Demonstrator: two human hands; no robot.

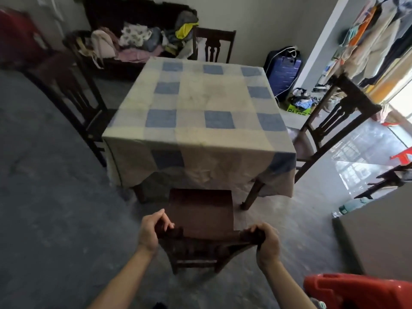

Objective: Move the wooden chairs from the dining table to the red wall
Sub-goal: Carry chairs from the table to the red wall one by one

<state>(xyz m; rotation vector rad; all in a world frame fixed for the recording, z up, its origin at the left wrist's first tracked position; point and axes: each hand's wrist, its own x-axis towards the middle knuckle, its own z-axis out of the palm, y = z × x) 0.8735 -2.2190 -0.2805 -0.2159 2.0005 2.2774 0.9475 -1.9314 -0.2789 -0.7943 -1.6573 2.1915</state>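
The head camera looks down on the near chair (200, 210). It stands right in front of you at the near edge of the table (200, 97), and its seat reaches up to the hanging edge of the checked cloth.

Your left hand (153, 230) grips the left end of the chair's top rail, with the fingers curled round it. Your right hand (267, 241) grips the right end of the same rail in the same way. The rail runs between your 2 hands. The seat lies just beyond them, and the back legs stand below your wrists.

3 more dark wooden chairs stand at the table:
- The left chair (73, 90) stands at the left side.
- The far chair (214, 45) stands at the far side.
- The right chair (338, 117) stands at the right side, with its back tilted outward.

Behind the table, a bench (138, 61) holds a pile of clothes. A blue suitcase (283, 72) stands against the wall near the far right corner. A red plastic piece (356, 291) fills the lower right corner, close beside your right forearm.
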